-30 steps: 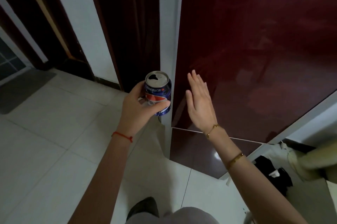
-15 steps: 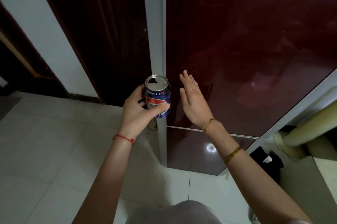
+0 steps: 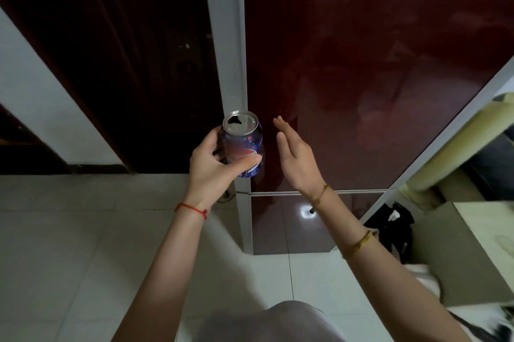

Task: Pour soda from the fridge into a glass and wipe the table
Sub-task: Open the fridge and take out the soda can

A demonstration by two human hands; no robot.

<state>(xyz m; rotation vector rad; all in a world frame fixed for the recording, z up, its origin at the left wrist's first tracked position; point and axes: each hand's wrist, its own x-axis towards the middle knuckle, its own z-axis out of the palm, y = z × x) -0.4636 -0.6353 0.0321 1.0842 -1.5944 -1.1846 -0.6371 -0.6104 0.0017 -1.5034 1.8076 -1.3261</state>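
At frame centre, our left hand grips the opened blue aluminium soda can upright; our right hand, fingers straight, hovers beside the glossy dark-red fridge door. We should keep the can level when carrying.

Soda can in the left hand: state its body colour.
Dark blue aluminium soda can with a red-and-white emblem, silver top; head view.

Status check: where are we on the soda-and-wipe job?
Done: the soda can is out, already opened, and the red fridge door looks closed. In hand: left hand grips the can upright; right hand is open by the door. Left: pouring and wiping; no glass or table in view.
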